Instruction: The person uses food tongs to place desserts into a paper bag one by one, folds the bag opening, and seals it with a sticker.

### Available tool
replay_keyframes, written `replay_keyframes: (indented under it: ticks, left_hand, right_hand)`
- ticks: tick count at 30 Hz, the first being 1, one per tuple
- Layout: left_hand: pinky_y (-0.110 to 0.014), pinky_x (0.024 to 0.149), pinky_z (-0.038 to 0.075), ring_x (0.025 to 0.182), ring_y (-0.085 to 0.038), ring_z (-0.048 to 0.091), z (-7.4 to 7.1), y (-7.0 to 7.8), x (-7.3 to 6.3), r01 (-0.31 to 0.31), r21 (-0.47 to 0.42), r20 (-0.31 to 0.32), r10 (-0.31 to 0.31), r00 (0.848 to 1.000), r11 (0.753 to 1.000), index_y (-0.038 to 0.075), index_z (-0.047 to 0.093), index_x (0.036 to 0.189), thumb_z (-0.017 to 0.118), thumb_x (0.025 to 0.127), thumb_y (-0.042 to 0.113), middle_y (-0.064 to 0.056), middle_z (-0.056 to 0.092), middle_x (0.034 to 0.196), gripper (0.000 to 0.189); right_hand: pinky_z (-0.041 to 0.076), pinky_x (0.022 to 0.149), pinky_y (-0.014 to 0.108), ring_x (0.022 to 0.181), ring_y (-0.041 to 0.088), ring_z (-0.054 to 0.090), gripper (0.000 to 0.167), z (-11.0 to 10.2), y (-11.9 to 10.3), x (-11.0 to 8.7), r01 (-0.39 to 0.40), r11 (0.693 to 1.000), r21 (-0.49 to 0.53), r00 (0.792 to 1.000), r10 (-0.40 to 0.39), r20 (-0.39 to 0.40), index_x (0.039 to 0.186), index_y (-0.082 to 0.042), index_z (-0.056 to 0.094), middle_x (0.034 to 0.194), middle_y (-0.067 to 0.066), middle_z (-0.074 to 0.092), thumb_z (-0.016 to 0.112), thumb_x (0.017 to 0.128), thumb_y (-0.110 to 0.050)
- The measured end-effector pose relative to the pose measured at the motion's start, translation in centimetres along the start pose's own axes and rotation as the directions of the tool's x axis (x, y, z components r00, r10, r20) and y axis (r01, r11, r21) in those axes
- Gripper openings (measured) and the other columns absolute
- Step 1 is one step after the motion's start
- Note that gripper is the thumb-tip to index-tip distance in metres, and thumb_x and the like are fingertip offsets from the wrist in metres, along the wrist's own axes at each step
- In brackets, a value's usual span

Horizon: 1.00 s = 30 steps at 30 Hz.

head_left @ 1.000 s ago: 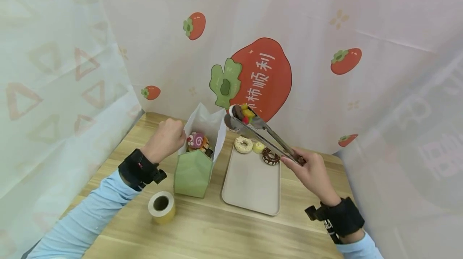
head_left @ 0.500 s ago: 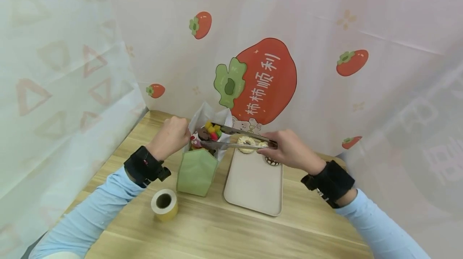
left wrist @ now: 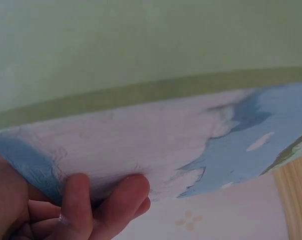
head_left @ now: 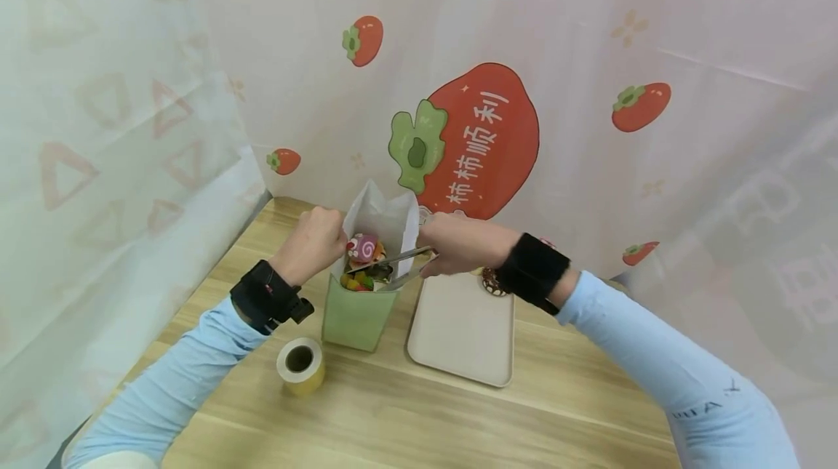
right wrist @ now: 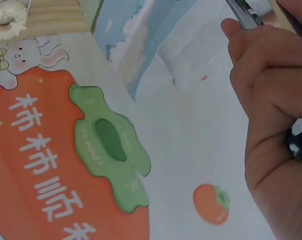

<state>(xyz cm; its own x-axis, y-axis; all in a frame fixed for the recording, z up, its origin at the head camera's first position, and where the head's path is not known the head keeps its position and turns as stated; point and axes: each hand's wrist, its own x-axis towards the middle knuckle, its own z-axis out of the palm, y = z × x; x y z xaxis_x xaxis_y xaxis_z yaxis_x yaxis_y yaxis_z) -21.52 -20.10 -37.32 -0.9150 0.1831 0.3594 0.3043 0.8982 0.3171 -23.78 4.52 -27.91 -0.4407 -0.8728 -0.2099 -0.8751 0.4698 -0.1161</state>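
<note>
A green paper bag (head_left: 356,320) with a white inside stands open on the table. My left hand (head_left: 314,240) pinches its left rim; in the left wrist view the fingertips (left wrist: 133,190) press the bag's patterned side. My right hand (head_left: 468,240) grips metal tongs (head_left: 411,254), their tips down inside the bag mouth. Near the tips lies a toy pastry topped with yellow, red and green fruit (head_left: 356,282); whether the tongs still hold it I cannot tell. Behind it sits a purple swirl cake (head_left: 364,247). Only the tongs' end (right wrist: 246,15) shows in the right wrist view.
Right of the bag is a beige tray (head_left: 461,331). A chocolate doughnut (head_left: 492,283) on it is partly behind my right wrist; a cream doughnut (right wrist: 9,21) shows in the right wrist view. A yellow-sided roll (head_left: 301,367) stands in front of the bag. A printed curtain hangs behind.
My right hand has moved left from over the tray, carrying the fruit-topped pastry in the tongs down into the bag. My left hand has kept its hold on the rim.
</note>
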Motion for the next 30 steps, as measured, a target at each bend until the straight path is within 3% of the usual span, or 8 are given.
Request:
replay_keyframes:
  ticks: [3,6,10,12,13,20,25,30]
  left_hand:
    - [-0.026,0.047,0.024,0.05,-0.012,0.028,0.0,0.1,0.1,0.002,0.0,0.01,-0.002,1.0,1.0,0.012,0.038,0.057,0.051,0.083,-0.009,0.003,0.023,0.059,0.035]
    - [-0.026,0.047,0.022,0.051,-0.012,0.026,0.0,0.2,0.2,0.0,0.008,0.011,0.0,1.0,1.0,0.014,0.033,0.057,0.051,0.083,-0.008,0.004,0.02,0.06,0.04]
    - [-0.026,0.046,0.025,0.05,-0.011,0.029,0.0,0.6,0.4,-0.014,0.024,-0.004,0.014,1.0,1.0,0.015,0.033,0.055,0.051,0.084,-0.007,0.005,0.022,0.058,0.04]
    - [-0.027,0.046,0.028,0.05,-0.012,0.031,-0.1,0.7,0.5,-0.019,0.03,-0.008,0.019,1.0,0.999,0.014,0.034,0.055,0.052,0.084,-0.006,0.004,0.024,0.057,0.04]
    - [-0.027,0.046,0.029,0.05,-0.012,0.033,-0.1,0.8,0.5,-0.02,0.032,-0.012,0.021,1.0,0.999,0.014,0.036,0.055,0.052,0.084,-0.006,0.004,0.026,0.057,0.039]
    - [-0.029,0.047,0.032,0.051,-0.014,0.036,0.0,0.9,0.6,-0.027,0.051,-0.016,0.028,0.999,0.998,0.012,0.04,0.054,0.054,0.084,-0.005,0.004,0.029,0.056,0.037]
    - [-0.031,0.048,0.034,0.052,-0.014,0.035,0.0,0.7,0.4,-0.041,0.069,-0.038,0.044,0.998,0.997,0.014,0.035,0.053,0.054,0.082,-0.006,0.003,0.029,0.056,0.04]
    - [-0.029,0.048,0.032,0.051,-0.013,0.034,-0.1,0.3,0.0,-0.023,0.063,-0.017,0.025,1.0,0.998,0.015,0.032,0.053,0.053,0.082,-0.007,0.004,0.029,0.055,0.042]
  right_hand:
    - [0.042,0.06,0.026,0.07,0.013,0.056,0.019,0.2,-0.3,1.8,0.022,0.998,-0.05,0.998,-0.019,0.058,0.099,-0.014,0.074,0.081,-0.003,0.068,0.078,0.085,-0.027]
    - [0.048,0.08,0.025,0.086,0.012,0.058,0.045,0.6,-0.4,3.8,0.085,0.995,-0.059,0.993,-0.08,0.088,0.123,-0.008,0.064,0.109,0.0,0.069,0.081,0.083,-0.021]
    - [0.042,0.074,0.023,0.08,0.011,0.05,0.03,1.6,-0.4,6.2,0.082,0.99,-0.115,0.986,-0.063,0.156,0.107,-0.01,0.063,0.093,-0.004,0.06,0.079,0.083,-0.016]
    - [0.035,0.065,0.024,0.07,0.013,0.044,0.014,2.2,-0.4,7.1,0.055,0.985,-0.165,0.979,-0.021,0.205,0.088,-0.013,0.061,0.076,-0.004,0.051,0.075,0.085,-0.013]
    - [0.033,0.062,0.025,0.068,0.014,0.042,0.014,2.5,-0.4,7.5,0.048,0.984,-0.173,0.974,-0.007,0.227,0.081,-0.013,0.059,0.071,-0.004,0.045,0.072,0.086,-0.011]
    - [0.034,0.063,0.023,0.072,0.013,0.046,0.01,3.6,-0.3,8.8,0.002,0.984,-0.177,0.964,0.046,0.262,0.096,-0.01,0.062,0.077,-0.004,0.05,0.067,0.088,-0.005]
    - [0.033,0.061,0.024,0.069,0.015,0.045,0.006,3.3,-0.3,9.2,0.005,0.987,-0.162,0.959,0.04,0.28,0.091,-0.008,0.061,0.073,-0.002,0.047,0.065,0.088,-0.006]
    - [0.033,0.063,0.023,0.07,0.012,0.041,0.016,2.3,0.5,8.7,0.014,0.994,-0.106,0.976,0.009,0.216,0.089,-0.01,0.06,0.074,-0.007,0.045,0.073,0.086,-0.019]
